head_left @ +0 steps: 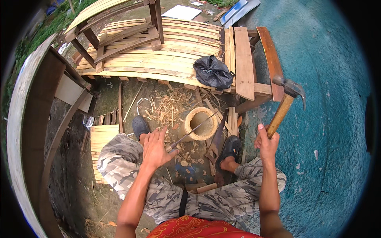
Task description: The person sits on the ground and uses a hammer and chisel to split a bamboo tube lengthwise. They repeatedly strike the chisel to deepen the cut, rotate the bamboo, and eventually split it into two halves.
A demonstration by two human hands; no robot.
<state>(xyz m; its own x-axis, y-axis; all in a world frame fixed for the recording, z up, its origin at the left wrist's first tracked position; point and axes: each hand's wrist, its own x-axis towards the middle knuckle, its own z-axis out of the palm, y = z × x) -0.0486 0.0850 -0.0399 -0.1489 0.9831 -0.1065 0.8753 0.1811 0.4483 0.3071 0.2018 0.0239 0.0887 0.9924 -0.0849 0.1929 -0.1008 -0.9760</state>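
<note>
While under a blade (190, 132), round container (203, 138) (contents unclear)

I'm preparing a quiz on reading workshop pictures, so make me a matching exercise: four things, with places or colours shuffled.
1. Hammer
2. Plastic bag
3. Hollow cylinder
4. Shirt

A. Mostly red
B. Between the shoes
C. In the right hand
D. On the pale yellow slats

Pairs: 1-C, 2-D, 3-B, 4-A

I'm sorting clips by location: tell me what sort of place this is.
Probably an outdoor woodworking spot: a hammer, scattered wood shavings and the slatted wooden bench suggest it.
</note>
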